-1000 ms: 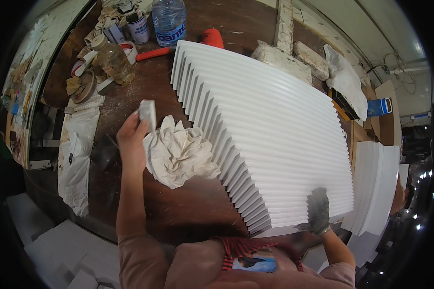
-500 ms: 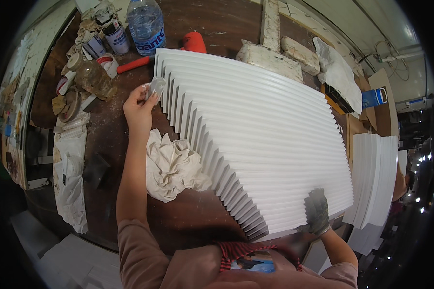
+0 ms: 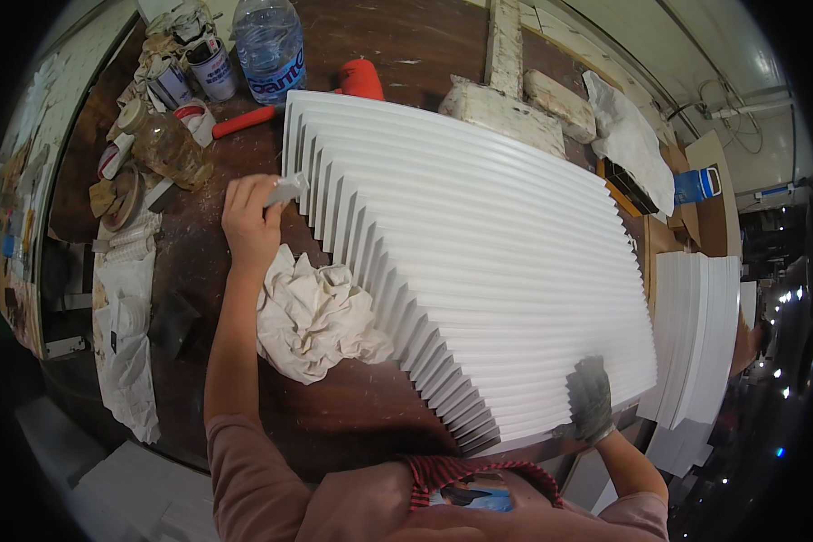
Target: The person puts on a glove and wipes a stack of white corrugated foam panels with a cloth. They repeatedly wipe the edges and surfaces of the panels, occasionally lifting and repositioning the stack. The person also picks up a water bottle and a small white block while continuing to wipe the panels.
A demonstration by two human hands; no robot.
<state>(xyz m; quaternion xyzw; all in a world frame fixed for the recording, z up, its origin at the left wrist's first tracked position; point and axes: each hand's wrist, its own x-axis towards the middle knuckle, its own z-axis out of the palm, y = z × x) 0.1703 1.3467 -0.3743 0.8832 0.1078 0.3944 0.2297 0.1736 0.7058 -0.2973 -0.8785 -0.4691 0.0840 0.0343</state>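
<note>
A fanned stack of white slats (image 3: pixel 479 253) lies on the brown table, its left ends stepped like a staircase. My left hand (image 3: pixel 251 221), bare, is closed around a small clear plastic piece (image 3: pixel 289 187) at the stack's upper left ends; its exact kind is hard to make out. My right hand (image 3: pixel 592 400), in a dark grey glove, lies flat with fingers stretched on the slats near the lower right corner. A crumpled cream cloth (image 3: pixel 312 316) sits below my left hand, against the stepped ends.
Behind the stack's far left corner stand a large water bottle (image 3: pixel 269 54), a red heat-gun-like tool (image 3: pixel 361 79), cans (image 3: pixel 210 70) and a dirty jar (image 3: pixel 167 149). Stained white blocks (image 3: pixel 501 113) lie along the far edge. More white slats (image 3: pixel 696 334) stand at the right.
My left hand has moved slightly down along the slat ends with the clear plastic piece, and its back has turned up. My right hand stays on the stack.
</note>
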